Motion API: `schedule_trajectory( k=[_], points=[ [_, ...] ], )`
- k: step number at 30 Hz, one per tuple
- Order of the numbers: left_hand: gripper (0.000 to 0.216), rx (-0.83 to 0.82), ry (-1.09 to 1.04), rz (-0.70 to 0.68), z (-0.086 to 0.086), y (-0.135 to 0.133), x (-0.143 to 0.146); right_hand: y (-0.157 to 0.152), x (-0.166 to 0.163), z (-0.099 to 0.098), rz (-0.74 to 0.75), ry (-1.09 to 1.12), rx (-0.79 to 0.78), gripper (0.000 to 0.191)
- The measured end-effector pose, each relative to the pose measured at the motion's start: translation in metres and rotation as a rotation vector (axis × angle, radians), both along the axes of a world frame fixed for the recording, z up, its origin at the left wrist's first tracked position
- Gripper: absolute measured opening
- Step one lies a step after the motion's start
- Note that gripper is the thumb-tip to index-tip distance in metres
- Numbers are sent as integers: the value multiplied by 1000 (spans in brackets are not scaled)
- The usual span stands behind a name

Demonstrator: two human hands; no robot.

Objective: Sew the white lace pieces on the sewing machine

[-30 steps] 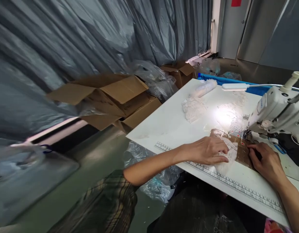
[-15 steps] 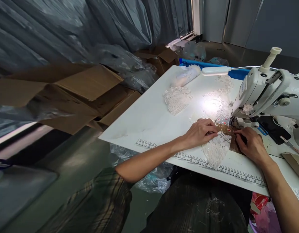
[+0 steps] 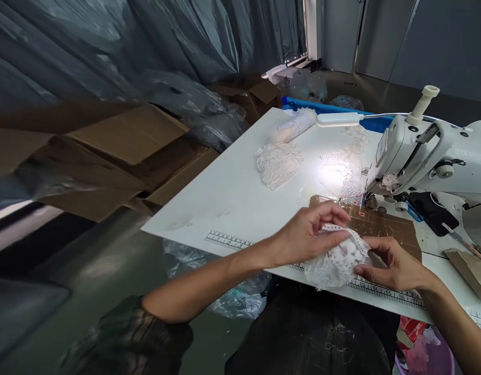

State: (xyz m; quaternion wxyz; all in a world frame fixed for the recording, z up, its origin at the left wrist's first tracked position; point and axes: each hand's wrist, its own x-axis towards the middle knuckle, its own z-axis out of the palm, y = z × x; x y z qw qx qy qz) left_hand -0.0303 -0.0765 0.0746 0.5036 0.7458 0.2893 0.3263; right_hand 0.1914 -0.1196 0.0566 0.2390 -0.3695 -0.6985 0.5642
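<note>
Between my two hands is a white lace piece [image 3: 334, 263], lifted over the printed ruler at the table's front edge. My left hand [image 3: 316, 232] pinches its upper edge between thumb and fingers. At its right side, my right hand [image 3: 389, 260] grips the edge with thumb and forefinger. Just beyond lies a brown taped sheet [image 3: 384, 229] beneath the needle area of a white sewing machine [image 3: 423, 151]. More lace [image 3: 342, 172] lies lit up left of the needle, and another lace piece [image 3: 279, 164] rests farther left.
A lamp [image 3: 339, 120] on a bendable neck reaches over the white table [image 3: 209, 203]. Behind the lace lies a wrapped roll [image 3: 297, 125]. A black phone-like object [image 3: 433, 212] sits under the machine arm. Open cardboard boxes [image 3: 127, 133] stand left; a purple bin [image 3: 443, 354] is below right.
Both hands have drawn the lace piece away from the needle toward the table's front edge and raised it. More of the brown sheet now shows. The view has shifted slightly.
</note>
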Motion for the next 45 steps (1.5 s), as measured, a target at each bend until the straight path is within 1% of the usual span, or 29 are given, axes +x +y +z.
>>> schedule_trajectory(
  k=[2,3,4,5,7,9,10,11,13,16,17,19,21,22,23,25,27,28,29,32,33,34,35,38,40,42,45],
  points=[
    [23,47,59,98,0,11,-11,1,4,-3,-21,-5,-145,31],
    [23,92,104,139,-2,18,-15,4,7,-4,-46,-18,-185,32],
    [23,150,165,170,-6,25,-19,9,11,-6,-85,-50,-190,33],
    [23,219,243,189,-9,33,-21,14,14,-7,-138,-102,-160,34],
    [23,393,444,197,-16,49,-21,27,22,-9,-292,-268,-13,36],
    [22,573,646,187,-20,67,-15,37,28,-12,-462,-482,158,40],
    [21,642,720,188,-21,76,-9,41,31,-13,-524,-580,224,40],
    [21,676,761,183,-21,85,-3,43,33,-16,-568,-652,274,39],
    [22,696,775,150,-23,103,14,43,36,-22,-618,-683,339,37],
    [30,703,802,71,-28,130,43,38,36,-30,-636,-584,388,34],
    [29,712,811,28,-31,140,52,37,36,-32,-633,-566,396,34],
    [26,756,748,-91,-38,157,68,37,35,-34,-627,-573,398,34],
    [29,787,634,-206,-44,171,78,38,34,-35,-639,-593,391,35],
    [30,792,575,-239,-46,175,81,39,35,-36,-648,-597,385,36],
    [30,792,517,-240,-48,178,82,39,35,-36,-657,-595,377,37],
    [26,781,402,-178,-51,177,78,40,37,-36,-670,-583,362,38],
    [22,772,310,-110,-51,168,69,39,37,-36,-677,-570,350,37],
    [21,756,269,-123,-50,162,64,39,38,-36,-678,-565,345,36],
    [21,730,238,-174,-49,155,58,39,37,-36,-680,-562,341,36],
    [15,589,180,-455,-45,137,47,39,37,-37,-692,-567,336,33],
    [14,561,188,-523,-44,133,46,39,37,-38,-695,-569,333,32],
    [13,558,211,-560,-45,130,45,40,37,-38,-694,-571,330,32],
    [14,572,237,-568,-46,128,45,40,37,-39,-689,-573,327,32],
    [11,623,292,-537,-49,125,47,39,39,-39,-679,-567,341,33],
    [12,653,310,-521,-49,122,46,37,38,-37,-677,-538,374,33],
    [16,696,357,-500,-44,118,43,35,34,-33,-654,-489,411,35],
    [22,766,478,-469,-34,109,39,31,23,-26,-552,-434,445,39]
  ],
)
